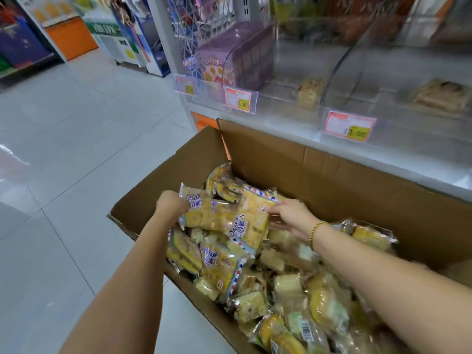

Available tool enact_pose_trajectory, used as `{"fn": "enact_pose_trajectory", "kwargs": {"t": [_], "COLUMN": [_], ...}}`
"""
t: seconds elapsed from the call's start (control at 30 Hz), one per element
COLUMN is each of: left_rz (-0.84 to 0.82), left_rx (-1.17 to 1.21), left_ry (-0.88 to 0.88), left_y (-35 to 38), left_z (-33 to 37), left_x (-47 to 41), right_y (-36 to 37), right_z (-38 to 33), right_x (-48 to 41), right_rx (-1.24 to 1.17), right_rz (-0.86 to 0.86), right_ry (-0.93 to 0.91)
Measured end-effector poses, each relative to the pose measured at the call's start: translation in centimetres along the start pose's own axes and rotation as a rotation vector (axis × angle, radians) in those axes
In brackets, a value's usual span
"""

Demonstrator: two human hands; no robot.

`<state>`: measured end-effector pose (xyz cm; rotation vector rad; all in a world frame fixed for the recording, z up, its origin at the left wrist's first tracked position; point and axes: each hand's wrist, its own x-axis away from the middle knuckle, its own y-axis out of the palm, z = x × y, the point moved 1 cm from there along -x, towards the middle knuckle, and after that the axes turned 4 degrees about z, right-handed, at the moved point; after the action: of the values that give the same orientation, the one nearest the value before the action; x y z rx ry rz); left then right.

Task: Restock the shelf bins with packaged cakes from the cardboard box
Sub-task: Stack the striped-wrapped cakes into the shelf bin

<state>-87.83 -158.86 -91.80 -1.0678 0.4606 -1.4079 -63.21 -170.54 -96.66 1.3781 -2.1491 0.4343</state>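
Restocking looks barely begun: the cardboard box (332,175) below the shelf's front edge is heaped with packaged cakes (283,284), the clear bins (339,72) hold only a cake or two, and the left hand (170,204) grips and the right hand (290,215) pinches a bundle (229,215) near the box's far left corner.

cardboard box (332,180): plain brown. packaged cakes (251,221): yellow under clear wrap, blue lettering, red-white-blue striped edges. price tags (348,125): pink-orange with a yellow patch. floor (76,149): pale grey tiles, thin dark joints. shelf bins (288,54): clear plastic. carton (237,54) at upper centre: purple. bracelet (315,232): gold. cabinet (71,38) at upper left: orange.
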Motion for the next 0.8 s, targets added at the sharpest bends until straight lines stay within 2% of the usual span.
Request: {"fn": "enact_pose_trajectory", "kwargs": {"t": [0.13, 0.23, 0.33, 0.53, 0.8], "left_rz": [-0.263, -0.422, -0.475, -0.663, -0.903], "left_rx": [0.543, 0.773, 0.953, 1.169, 1.188], "left_ry": [0.014, 0.06, 0.114, 0.114, 0.175], "left_y": [-1.4, -1.0, 0.2, 1.9, 4.0], "left_z": [2.6, 4.9, 7.5, 12.7, 19.1], "left_x": [6.4, 12.0, 16.8, 24.0, 35.4], "right_y": [-6.0, -10.6, -15.1, -23.7, -30.2], "right_z": [-3.7, -5.7, -6.7, -7.4, -7.3], "right_x": [5.7, 11.1, 16.3, 23.1, 29.3], "right_rx": [0.014, 0.012, -0.122, -0.485, -0.934], "right_rz": [-0.032, -0.006, 0.041, 0.119, 0.101], "right_ry": [-0.113, -0.224, -0.286, -0.259, -0.239]}}
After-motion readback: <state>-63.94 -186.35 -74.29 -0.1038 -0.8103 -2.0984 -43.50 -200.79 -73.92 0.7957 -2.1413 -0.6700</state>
